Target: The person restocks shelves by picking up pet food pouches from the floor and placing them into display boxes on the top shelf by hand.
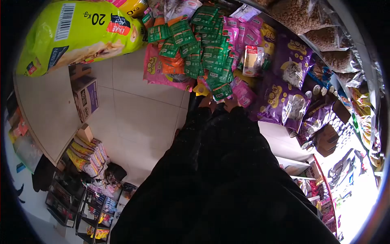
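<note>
A green pouch (221,91) is held at its near edge between my two hands. My left hand (207,103) is closed at its lower left corner, with the fingers partly hidden. At its lower right side, my right hand (232,103) is closed on it too. Just beyond lies a heap of green pouches (213,53), some overlapping. Orange pouches (172,65) lie left of the heap and pink pouches (243,34) to its right. A white and red pouch (253,61) rests on the right side.
Purple pet food bags (284,95) stand at right, with cans behind them. A large lime-green sack (81,38) lies upper left, above a counter (44,110) and a cardboard box (84,97). Clear bags of kibble (300,16) line the upper right. Tiled floor (134,122) shows at left.
</note>
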Motion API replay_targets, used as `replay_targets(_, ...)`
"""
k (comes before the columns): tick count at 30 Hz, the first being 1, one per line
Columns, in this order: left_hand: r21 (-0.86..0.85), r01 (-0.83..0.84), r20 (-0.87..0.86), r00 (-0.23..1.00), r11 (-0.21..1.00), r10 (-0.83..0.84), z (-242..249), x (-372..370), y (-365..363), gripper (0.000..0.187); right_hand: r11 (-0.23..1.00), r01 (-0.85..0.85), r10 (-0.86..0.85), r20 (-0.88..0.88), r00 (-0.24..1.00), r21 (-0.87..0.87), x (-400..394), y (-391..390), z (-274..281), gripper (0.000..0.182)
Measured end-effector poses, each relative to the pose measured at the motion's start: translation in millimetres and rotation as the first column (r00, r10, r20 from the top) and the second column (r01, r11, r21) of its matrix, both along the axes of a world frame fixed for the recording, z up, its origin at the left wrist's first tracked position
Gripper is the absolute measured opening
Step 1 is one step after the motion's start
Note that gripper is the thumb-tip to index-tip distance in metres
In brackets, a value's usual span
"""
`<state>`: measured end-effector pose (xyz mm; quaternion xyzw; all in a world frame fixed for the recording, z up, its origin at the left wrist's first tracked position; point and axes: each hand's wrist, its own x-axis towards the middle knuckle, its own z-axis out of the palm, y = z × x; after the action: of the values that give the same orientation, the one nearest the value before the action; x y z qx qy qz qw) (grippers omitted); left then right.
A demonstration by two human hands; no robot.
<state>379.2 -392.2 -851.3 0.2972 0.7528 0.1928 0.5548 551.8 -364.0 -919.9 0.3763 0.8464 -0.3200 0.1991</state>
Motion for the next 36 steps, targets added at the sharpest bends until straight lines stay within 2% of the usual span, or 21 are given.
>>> replay_targets(2, 0.001, 0.105, -0.028, 0.994, 0.994, -0.105, -14.4, 1.8, 9.0, 0.05, 0.998, -0.04, 0.039, -0.04, 0.998, -0.041, -9.0, 10.5, 6.9, 0.045)
replay_targets(3, -0.004, 0.109, -0.025, 0.994, 0.994, -0.11, -26.3, 5.5, 8.5, 0.05, 0.998, -0.036, 0.034, -0.038, 0.999, -0.046, -7.1, 3.0, -11.4, 0.045)
replay_targets(4, 0.148, 0.032, 0.004, 0.999, 0.989, -0.033, -44.4, 10.8, 2.9, 0.052, 0.893, 0.266, -0.314, -0.081, 0.946, -0.363, -1.8, -13.5, -48.4, 0.048)
replay_targets(5, 0.294, -0.051, 0.044, 0.998, 0.954, 0.04, -57.8, 14.7, -1.2, 0.054, 0.607, 0.476, -0.622, -0.008, 0.783, -0.637, 0.0, -25.6, -76.2, 0.05)
replay_targets(6, 0.428, -0.136, 0.094, 0.99, 0.893, 0.106, -68.6, 18.4, -9.4, 0.056, 0.199, 0.548, -0.822, 0.165, 0.544, -0.812, 7.1, -41.3, -100.3, 0.052)
replay_targets(7, 0.424, -0.135, 0.094, 0.99, 0.896, 0.105, -58.4, 16.8, -3.5, 0.056, 0.194, 0.549, -0.822, 0.17, 0.543, -0.813, 7.8, -41.9, -100.7, 0.052)
replay_targets(9, 0.164, 0.122, 0.034, 0.991, 0.979, -0.13, -15.3, 4.6, 29.6, 0.058, 0.18, 0.606, -0.874, 0.155, 0.459, -0.775, 7.6, -39.1, -90.3, 0.049)
replay_targets(10, 0.026, 0.25, 0.029, 0.968, 0.968, -0.251, -10.6, 2.8, 33.0, 0.059, 0.171, 0.633, -0.898, 0.145, 0.415, -0.755, 6.5, -35.5, -79.5, 0.047)
replay_targets(11, 0.024, 0.254, 0.028, 0.967, 0.967, -0.255, -5.2, 4.1, 37.0, 0.059, 0.16, 0.66, -0.92, 0.131, 0.369, -0.734, 5.6, -31.8, -67.9, 0.045)
replay_targets(14, -0.21, 0.347, 0.128, 0.936, 0.914, -0.326, -17.4, 16.9, 30.7, 0.065, 0.114, 0.737, -0.971, 0.082, 0.225, -0.666, 4.5, -20.5, -30.2, 0.039)
replay_targets(15, -0.212, 0.352, 0.13, 0.935, 0.912, -0.331, -12.2, 19.3, 29.5, 0.065, 0.109, 0.738, -0.972, 0.085, 0.22, -0.666, 5.7, -17.6, -17.7, 0.039)
replay_targets(18, 0.063, 0.189, -0.121, 0.976, 0.98, -0.181, 27.3, 24.0, 39.2, 0.059, -0.021, 0.803, -0.988, 0.135, 0.075, -0.595, 11.3, -10.4, 22.2, 0.024)
replay_targets(19, 0.063, 0.194, -0.12, 0.975, 0.979, -0.185, 37.2, 29.1, 47.1, 0.059, -0.025, 0.804, -0.988, 0.136, 0.07, -0.594, 11.5, -8.3, 38.7, 0.024)
replay_targets(20, -0.018, 0.049, -0.07, 0.996, 0.999, -0.05, 46.2, 37.4, 54.8, 0.053, 0.0, 0.855, -0.991, 0.115, 0.069, -0.518, 10.1, -6.2, 58.1, 0.024)
replay_targets(22, -0.194, -0.227, -0.009, 0.973, 0.954, 0.23, 63.5, 50.4, 70.9, 0.045, 0.043, 0.934, -0.995, 0.071, 0.072, -0.355, 4.9, -0.1, 96.2, 0.024)
replay_targets(23, -0.193, -0.222, -0.008, 0.975, 0.956, 0.224, 70.4, 52.5, 79.0, 0.045, 0.038, 0.934, -0.995, 0.07, 0.067, -0.355, 1.2, 5.2, 116.5, 0.024)
replay_targets(26, -0.413, -0.044, -0.096, 0.995, 0.91, 0.005, 81.0, 54.9, 102.5, 0.042, 0.388, 0.9, -0.875, -0.384, 0.294, -0.196, -6.5, 21.4, 169.9, 0.024)
replay_targets(27, -0.413, -0.039, -0.095, 0.995, 0.91, -0.001, 72.1, 55.2, 97.8, 0.042, 0.384, 0.903, -0.877, -0.384, 0.29, -0.195, -5.6, 25.3, 178.7, 0.024)
replay_targets(30, -0.033, 0.022, 0.257, 0.966, 0.999, -0.012, 32.1, 48.2, 66.3, 0.042, 0.461, 0.862, -0.827, -0.454, 0.331, -0.211, -0.3, 34.9, 199.0, 0.033)
replay_targets(35, -0.029, -0.064, 0.34, 0.938, 0.998, 0.07, 100.4, 43.5, 97.7, 0.034, 0.455, 0.87, -0.8, -0.515, 0.307, -0.189, 20.4, 62.6, 232.1, 0.045)
replay_targets(36, -0.042, -0.143, 0.423, 0.894, 0.989, 0.147, 115.0, 44.3, 103.4, 0.034, 0.334, 0.852, -0.855, -0.511, 0.093, -0.403, 24.1, 66.2, 235.6, 0.046)
